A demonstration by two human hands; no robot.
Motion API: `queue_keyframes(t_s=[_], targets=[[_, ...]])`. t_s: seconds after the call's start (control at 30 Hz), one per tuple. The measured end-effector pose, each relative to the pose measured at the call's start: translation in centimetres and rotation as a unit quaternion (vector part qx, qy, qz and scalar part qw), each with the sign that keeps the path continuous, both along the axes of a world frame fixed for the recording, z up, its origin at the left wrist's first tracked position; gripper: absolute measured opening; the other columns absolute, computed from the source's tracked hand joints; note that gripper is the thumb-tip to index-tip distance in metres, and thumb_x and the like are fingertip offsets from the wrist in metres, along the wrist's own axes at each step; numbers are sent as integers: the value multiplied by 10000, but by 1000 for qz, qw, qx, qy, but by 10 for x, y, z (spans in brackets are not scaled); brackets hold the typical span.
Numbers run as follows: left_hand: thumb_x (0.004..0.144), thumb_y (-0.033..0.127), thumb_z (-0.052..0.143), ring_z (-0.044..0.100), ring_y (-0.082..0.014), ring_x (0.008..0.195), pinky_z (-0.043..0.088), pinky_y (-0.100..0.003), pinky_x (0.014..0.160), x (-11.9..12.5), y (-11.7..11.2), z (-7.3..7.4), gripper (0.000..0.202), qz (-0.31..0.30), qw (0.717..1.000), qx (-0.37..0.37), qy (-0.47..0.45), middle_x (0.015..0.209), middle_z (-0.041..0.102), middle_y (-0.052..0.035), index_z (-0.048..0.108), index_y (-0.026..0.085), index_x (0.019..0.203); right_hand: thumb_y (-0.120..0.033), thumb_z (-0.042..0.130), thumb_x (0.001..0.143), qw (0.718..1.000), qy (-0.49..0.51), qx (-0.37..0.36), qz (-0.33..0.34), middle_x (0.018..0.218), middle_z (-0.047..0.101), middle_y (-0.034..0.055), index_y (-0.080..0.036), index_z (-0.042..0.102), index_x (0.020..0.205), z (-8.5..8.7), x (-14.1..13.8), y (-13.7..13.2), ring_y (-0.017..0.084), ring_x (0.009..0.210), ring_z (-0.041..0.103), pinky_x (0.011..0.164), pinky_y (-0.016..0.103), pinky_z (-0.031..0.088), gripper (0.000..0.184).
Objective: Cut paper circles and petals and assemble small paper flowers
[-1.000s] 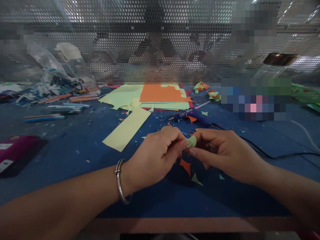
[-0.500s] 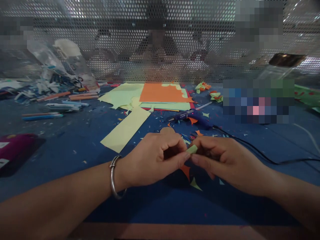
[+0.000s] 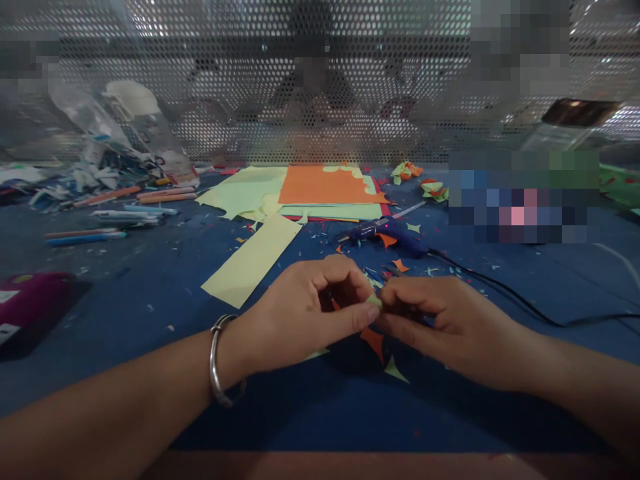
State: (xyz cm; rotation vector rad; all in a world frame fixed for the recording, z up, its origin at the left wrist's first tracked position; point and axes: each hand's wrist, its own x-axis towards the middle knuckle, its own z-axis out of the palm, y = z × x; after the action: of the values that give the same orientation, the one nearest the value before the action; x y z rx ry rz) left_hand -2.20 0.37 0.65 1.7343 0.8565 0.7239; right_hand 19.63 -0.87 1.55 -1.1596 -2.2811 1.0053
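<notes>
A small piece of light green paper (image 3: 374,301) is pinched between the thumb and forefinger of my left hand (image 3: 300,320), and the fingers cover most of it. My right hand (image 3: 457,327) is closed at its right edge, thumb and forefinger pressed together against the paper. Beneath the hands lie an orange paper scrap (image 3: 373,343) and a pointed green scrap (image 3: 396,370). Just beyond them, a blue glue gun (image 3: 383,230) rests on its side, its nozzle toward the left.
A pale yellow paper strip (image 3: 255,260) lies left of centre. Behind it are stacked sheets with an orange sheet (image 3: 325,185) on top. Pens (image 3: 133,213) and a bottle (image 3: 155,137) stand at the left. A black cord (image 3: 505,297) runs rightward. Perforated metal (image 3: 240,87) rises behind.
The green paper has shifted slightly left and shows less between the fingertips. My right fingers have moved a little and closed further. Another green scrap now shows beneath my left hand.
</notes>
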Motion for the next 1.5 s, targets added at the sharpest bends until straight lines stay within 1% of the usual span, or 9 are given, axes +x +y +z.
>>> queue_keyframes(t_s=[0.17, 0.3, 0.47, 0.63, 0.77, 1.1, 1.27, 1.4, 1.5], targets=[[903, 298, 723, 582, -86, 617, 467, -198, 594, 2, 4, -3, 175, 26, 995, -88, -43, 703, 649, 25, 603, 178, 863, -469, 579, 979, 998, 3, 17, -57, 653, 595, -20, -213, 682, 867, 7, 14, 3, 122, 553, 506, 501, 250, 390, 298], [880, 291, 757, 647, -101, 615, 513, -209, 603, 2, 7, -4, 199, 91, 983, -138, -78, 708, 715, 3, 596, 175, 865, -499, 588, 963, 991, -81, 64, -85, 625, 604, -20, -231, 677, 829, 10, 35, 10, 132, 536, 500, 494, 267, 367, 313], [849, 216, 790, 702, -83, 704, 551, -179, 688, 2, 9, -6, 188, 108, 971, -155, -144, 740, 726, 21, 611, 163, 835, -454, 570, 959, 969, -218, 102, -51, 630, 622, 3, -231, 628, 741, 11, 48, 15, 148, 531, 526, 507, 285, 354, 318], [845, 212, 807, 739, -95, 755, 569, -180, 709, 3, 10, -8, 213, 115, 958, -197, -173, 784, 751, 9, 599, 164, 847, -429, 562, 938, 934, -302, 178, -70, 825, 682, 59, -230, 639, 833, 6, 50, 18, 199, 643, 586, 570, 316, 373, 238], [844, 240, 820, 743, -103, 757, 571, -180, 664, 2, 9, -8, 229, 116, 951, -223, -182, 778, 725, 30, 602, 167, 845, -365, 488, 953, 926, -324, 185, -48, 860, 660, 71, -223, 616, 822, 1, 50, 22, 211, 685, 592, 608, 334, 386, 232], [830, 182, 821, 727, -104, 714, 538, -169, 601, 4, 6, -3, 224, 147, 940, -238, -197, 803, 737, 1, 600, 159, 862, -473, 548, 956, 981, -119, 100, -112, 763, 649, 16, -220, 626, 855, 10, 38, 16, 152, 621, 560, 551, 288, 399, 283], [833, 175, 819, 734, -107, 751, 548, -170, 641, 5, 6, -2, 212, 159, 936, -254, -182, 869, 756, -28, 682, 135, 989, -442, 592, 948, 987, -29, 93, -131, 666, 578, -26, -227, 601, 860, 9, 31, 7, 117, 552, 501, 498, 253, 394, 233], [822, 221, 835, 732, -100, 763, 550, -162, 641, 5, 5, -4, 169, 153, 934, -263, -187, 883, 764, -13, 685, 154, 862, -404, 606, 941, 985, 21, 80, -151, 690, 599, -28, -221, 600, 989, 8, 25, 5, 109, 528, 515, 486, 245, 426, 189], [828, 210, 823, 715, -91, 713, 528, -149, 594, 6, 5, -4, 165, 147, 927, -284, -196, 799, 748, 4, 665, 164, 827, -446, 626, 938, 985, 41, 47, -158, 828, 677, 8, -222, 616, 1140, 6, 21, 6, 124, 598, 576, 547, 256, 501, 302]])
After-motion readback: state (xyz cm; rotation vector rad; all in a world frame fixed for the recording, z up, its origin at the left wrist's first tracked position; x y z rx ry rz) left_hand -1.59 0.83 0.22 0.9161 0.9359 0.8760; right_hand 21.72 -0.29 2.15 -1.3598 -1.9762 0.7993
